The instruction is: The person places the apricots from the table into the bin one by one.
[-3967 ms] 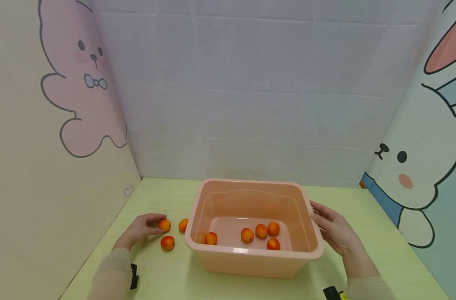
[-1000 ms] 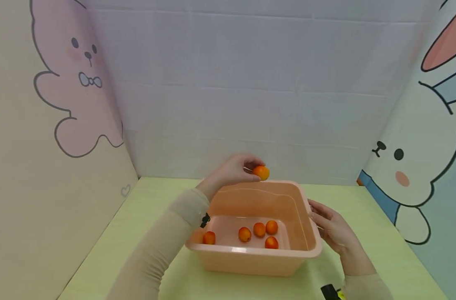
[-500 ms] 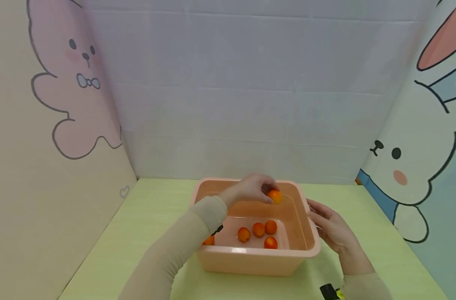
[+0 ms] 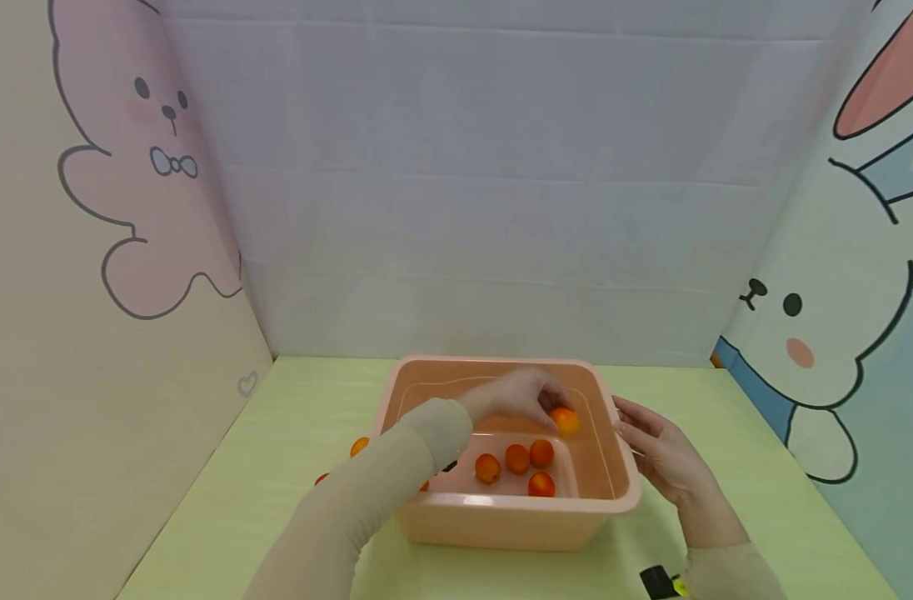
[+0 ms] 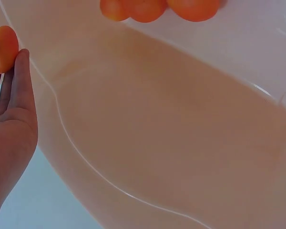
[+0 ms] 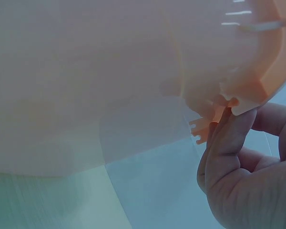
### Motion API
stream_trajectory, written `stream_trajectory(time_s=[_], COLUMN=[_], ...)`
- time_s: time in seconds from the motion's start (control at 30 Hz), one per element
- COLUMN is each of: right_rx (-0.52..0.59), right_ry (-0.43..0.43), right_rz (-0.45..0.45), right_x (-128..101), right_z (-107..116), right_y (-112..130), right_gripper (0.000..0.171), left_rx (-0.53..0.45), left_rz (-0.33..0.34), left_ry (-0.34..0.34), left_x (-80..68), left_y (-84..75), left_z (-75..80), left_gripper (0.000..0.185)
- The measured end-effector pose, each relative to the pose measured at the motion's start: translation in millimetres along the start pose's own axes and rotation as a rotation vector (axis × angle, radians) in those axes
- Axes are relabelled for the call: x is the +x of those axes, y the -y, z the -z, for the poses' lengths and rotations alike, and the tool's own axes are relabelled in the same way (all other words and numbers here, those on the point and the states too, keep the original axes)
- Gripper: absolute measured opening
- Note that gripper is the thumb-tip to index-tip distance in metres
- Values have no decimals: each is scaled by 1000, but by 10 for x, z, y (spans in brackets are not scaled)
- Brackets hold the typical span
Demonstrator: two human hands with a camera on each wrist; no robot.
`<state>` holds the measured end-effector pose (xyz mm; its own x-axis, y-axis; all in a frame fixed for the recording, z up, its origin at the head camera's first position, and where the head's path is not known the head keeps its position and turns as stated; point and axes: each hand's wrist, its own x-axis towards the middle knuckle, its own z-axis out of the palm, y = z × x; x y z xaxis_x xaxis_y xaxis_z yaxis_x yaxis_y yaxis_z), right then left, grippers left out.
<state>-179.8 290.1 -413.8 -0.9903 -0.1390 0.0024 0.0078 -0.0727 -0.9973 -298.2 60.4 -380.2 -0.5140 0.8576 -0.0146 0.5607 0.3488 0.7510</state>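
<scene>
My left hand (image 4: 518, 397) is down inside the pink tub (image 4: 501, 521), its fingers (image 5: 20, 71) curled around a small orange fruit (image 4: 565, 421) that I pinch at the tips. The left wrist view shows that fruit (image 5: 4, 47) pressed against my fingertips, close to the tub's inner wall. I hold it above the tub floor, near the far right corner, just above and behind the loose fruits.

On the tub floor lie three fruits in a short row (image 4: 516, 459) and a fourth (image 4: 541, 484) just in front of them, all near my held fruit but apart from it. My sleeve (image 4: 366, 508) crosses over the tub's left rim and hides part of that side.

My right hand (image 4: 670, 467) rests against the tub's right rim from outside, its fingers (image 6: 229, 143) fairly straight and laid along the edge, the tips touching the lip. It grips nothing.

Outside the tub, on the green bench (image 4: 224, 517), one fruit (image 4: 359, 447) shows just beside the left wall, and another (image 4: 321, 479) peeks out next to my sleeve. Panels with cartoon rabbits (image 4: 801, 333) stand around the bench.
</scene>
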Motion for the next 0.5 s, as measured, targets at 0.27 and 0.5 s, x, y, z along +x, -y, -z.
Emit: stream_trajectory(time_s=[0.27,0.5], right_rx=[-3,-28], right_ry=[-2,-19], right_rz=[-7,-32], right_x=[3,-2], right_z=[-5,-8], right_y=[17,29], right_gripper=[61,61], left_rx=[-1,-18], left_rz=[8,12], left_ry=[30,27], left_x=[30,17], left_y=[-8,-56], left_z=[-69,-43], left_gripper=[34,44])
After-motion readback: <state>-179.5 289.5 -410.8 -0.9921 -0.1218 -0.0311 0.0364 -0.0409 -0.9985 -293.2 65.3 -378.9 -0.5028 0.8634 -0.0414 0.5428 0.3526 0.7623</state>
